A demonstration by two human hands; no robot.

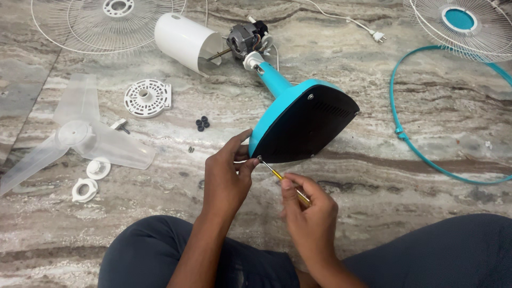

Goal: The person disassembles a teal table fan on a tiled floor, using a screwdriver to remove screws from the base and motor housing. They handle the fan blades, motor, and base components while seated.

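One marbled grey-brown stone floor (426, 133), person seated on it, knees in dark trousers at the bottom edge. A table fan lies in parts across it.

Counts, large to small:
- Two round white wire fan guards, one top left (74, 26), one top right with a teal centre disc (464, 26).
- One thin teal plastic guard ring (421, 154), right.
- One turquoise fan base with black underside plate (304, 125), tipped on its side mid-floor, its neck running up to one bare grey motor (245, 38).
- One clear three-bladed plastic fan blade (80, 133), left.
- One white cylindrical motor cover (184, 40).
- One white slotted round plate (148, 97).
- Two small white plastic ring nuts (90, 178).
- One white power plug on its cord (377, 36).
- One cluster of small black rubber feet (202, 124); exact number too small to tell.
- One yellow-handled screwdriver (282, 178).

Hands: left hand (226, 178) pinches the lower corner of the base, thumb and fingers on the rim beside a screw. Right hand (312, 218) is closed round the screwdriver handle, tip set at that corner screw.

Risks, as judged: the base rests on its edge, so a hard push could roll it and slip the tip onto the left fingertips just beside it. A tilted tip could chew the screw head. A freed screw could vanish on the mottled floor among the loose bits.
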